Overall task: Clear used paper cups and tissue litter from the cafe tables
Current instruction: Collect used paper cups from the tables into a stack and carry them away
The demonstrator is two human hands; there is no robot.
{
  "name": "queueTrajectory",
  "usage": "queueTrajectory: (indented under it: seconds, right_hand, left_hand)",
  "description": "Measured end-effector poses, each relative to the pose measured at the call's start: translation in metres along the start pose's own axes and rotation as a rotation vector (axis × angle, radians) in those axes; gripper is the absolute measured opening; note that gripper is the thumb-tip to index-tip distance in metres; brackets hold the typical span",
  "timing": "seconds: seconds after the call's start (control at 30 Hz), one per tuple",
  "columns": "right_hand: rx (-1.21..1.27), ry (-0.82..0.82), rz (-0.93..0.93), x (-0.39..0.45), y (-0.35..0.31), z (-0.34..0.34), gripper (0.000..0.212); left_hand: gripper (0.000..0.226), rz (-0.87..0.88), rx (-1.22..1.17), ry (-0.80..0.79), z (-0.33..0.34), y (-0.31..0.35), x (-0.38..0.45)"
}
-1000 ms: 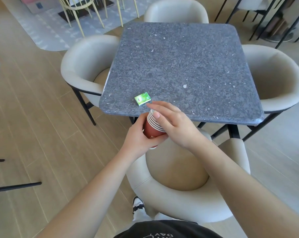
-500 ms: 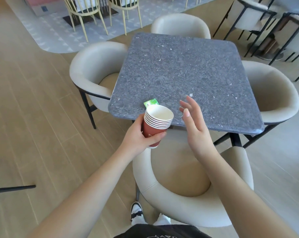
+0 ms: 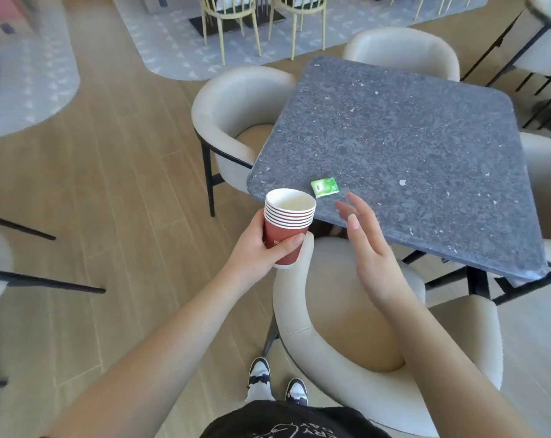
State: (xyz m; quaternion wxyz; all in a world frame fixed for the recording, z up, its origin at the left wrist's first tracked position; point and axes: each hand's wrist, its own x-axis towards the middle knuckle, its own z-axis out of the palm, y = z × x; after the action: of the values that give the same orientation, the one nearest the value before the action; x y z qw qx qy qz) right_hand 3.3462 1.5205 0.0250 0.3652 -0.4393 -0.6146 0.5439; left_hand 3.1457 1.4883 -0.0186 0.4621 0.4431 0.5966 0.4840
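1. The left hand [image 3: 255, 251] grips a stack of red paper cups [image 3: 286, 226], upright, off the table's near corner.
2. The right hand [image 3: 367, 248] hovers beside it, fingers straight, holding nothing.
3. A green packet [image 3: 324, 187] lies on the grey table [image 3: 410, 147].
4. A cream chair [image 3: 347, 352] stands below the hands.

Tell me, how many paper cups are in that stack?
6, judging by the white rims: all nested in one stack of cups, which the left hand grips beside the table. More could hide inside.
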Motion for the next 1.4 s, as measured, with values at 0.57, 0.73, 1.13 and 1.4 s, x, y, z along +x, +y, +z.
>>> queueTrajectory:
  seconds: [0.57, 0.73, 1.13, 1.4]
  right_hand:
    - [-0.005, -0.545, -0.049, -0.005, -0.005, 0.118, 0.055]
    - [-0.040, -0.720, -0.053, -0.022, -0.017, 0.171, 0.058]
    - [-0.090, -1.038, -0.145, -0.100, -0.057, 0.365, 0.057]
    - [-0.059, -1.154, -0.188, -0.161, -0.074, 0.471, 0.056]
  left_hand:
    - [0.071, -0.129, -0.036, 0.530, -0.086, -0.030, -0.139]
    - [0.069, -0.132, -0.042, 0.698, -0.127, -0.037, -0.201]
    - [0.089, -0.094, -0.042, 1.068, -0.255, -0.046, -0.359]
    - [0.089, -0.071, -0.046, 1.240, -0.319, -0.054, -0.448]
